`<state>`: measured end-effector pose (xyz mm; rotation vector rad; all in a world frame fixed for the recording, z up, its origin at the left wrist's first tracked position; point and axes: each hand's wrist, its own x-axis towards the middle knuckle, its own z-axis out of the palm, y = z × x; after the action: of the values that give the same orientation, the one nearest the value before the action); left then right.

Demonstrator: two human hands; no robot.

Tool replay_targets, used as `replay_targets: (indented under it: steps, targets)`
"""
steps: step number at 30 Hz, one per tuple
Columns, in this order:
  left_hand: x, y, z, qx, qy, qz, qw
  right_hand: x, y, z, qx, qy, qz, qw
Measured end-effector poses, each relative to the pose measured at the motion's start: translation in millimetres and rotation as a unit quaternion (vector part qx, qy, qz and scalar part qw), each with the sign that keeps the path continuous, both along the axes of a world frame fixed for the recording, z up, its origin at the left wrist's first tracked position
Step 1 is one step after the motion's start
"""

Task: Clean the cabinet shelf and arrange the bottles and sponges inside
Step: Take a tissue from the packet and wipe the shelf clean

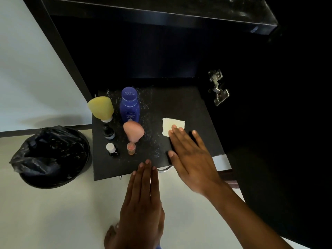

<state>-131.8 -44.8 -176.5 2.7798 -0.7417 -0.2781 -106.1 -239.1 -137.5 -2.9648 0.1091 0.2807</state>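
Here, left to right. Bin [52, 157] with black liner on the floor, just beside the shelf [188, 105]. The shelf is dark and speckled with white residue, thickest around the bottles.

Left cluster on the shelf: yellow sponge [101, 107] at the back, dropper bottle [109, 132] and white-capped bottle [111, 149] in front of it. Next over, lotion bottle [129, 105] upright, pink sponge [133, 131] touching its base, small pink jar [131, 148] nearest the front edge.

Left hand [142, 209]: flat, fingers together and extended, holding nothing, fingertips at the shelf's front edge.

Cloth [172, 125]: folded, pale, lying on bare shelf to the right of the cluster.

Right hand [190, 155]: open and spread, holding nothing, fingertips resting on the cloth's near corner.

Risks, as I judge them:
- Wiping leftward would push the cloth into the crowded cluster; the small jar and slim bottles look easiest to topple, and one near the front edge could roll off.
- Pressing with fingertips only may let the cloth slide or bunch.
- Residue under the bottles stays unless they are lifted.
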Motion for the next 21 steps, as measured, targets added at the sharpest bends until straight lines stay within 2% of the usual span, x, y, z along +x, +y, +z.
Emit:
replay_targets:
  steps: [4,10,16,21]
  targets:
    - [-4,-1,1,-0.005,-0.023,0.017,1.000,65,-10,-7,-0.010,-0.030,-0.024,0.999]
    - [-1,-1,-1,-0.006,-0.057,0.012,0.998,161,-28,-8,0.028,-0.056,-0.056,0.996]
    - [1,-2,9,0.007,-0.040,0.021,0.999,178,-22,0,0.089,-0.034,-0.020,0.995]
    - [4,-4,14,-0.001,-0.033,0.029,0.999,153,-4,-1,0.085,-0.046,0.022,0.995]
